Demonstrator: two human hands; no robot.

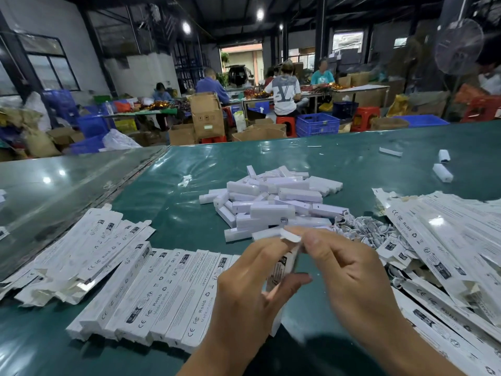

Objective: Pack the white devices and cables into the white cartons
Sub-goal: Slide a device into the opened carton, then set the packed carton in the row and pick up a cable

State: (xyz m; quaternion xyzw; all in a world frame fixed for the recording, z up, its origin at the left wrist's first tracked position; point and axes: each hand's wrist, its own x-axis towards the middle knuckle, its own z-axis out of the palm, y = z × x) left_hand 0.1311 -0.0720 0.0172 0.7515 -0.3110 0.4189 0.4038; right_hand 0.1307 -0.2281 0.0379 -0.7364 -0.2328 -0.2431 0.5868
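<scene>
Head view: both hands work one carton [282, 270] held upright above the near edge of the green bench [176, 213]. Left hand [244, 291] wraps the carton body, fingers [267, 249] on its far-left side and thumb across the near face, clamped on it. Right hand [349, 272] pinches at the carton's top end, fingertips together on the tuck flap [290, 236]. Can't tell whether a device is already inside.

Carton long axis runs roughly vertical, leaning slightly away from the camera, open/flap end up and far. Motion blur on the lower part.

Handling, my read: thin printed card, very light, creases easily. Grip the body mid-length on the wide faces, light squeeze only, or the tube collapses and the flap won't seat. Flap is the weak point, so fold at the score line.

Stock around:
- pile of white devices [271, 204] just beyond the hands, rigid plastic bars, smooth, likely a bit slippery; take one by the long sides.
- tangle of white cables [363, 229] right of the pile, limp, will snag on each other.
- filled-looking cartons [162, 294] in a row near left, long axes running near-to-far.
- flat unfolded cartons [447, 240] fanned out at right; another loose heap [81, 251] far left.
</scene>
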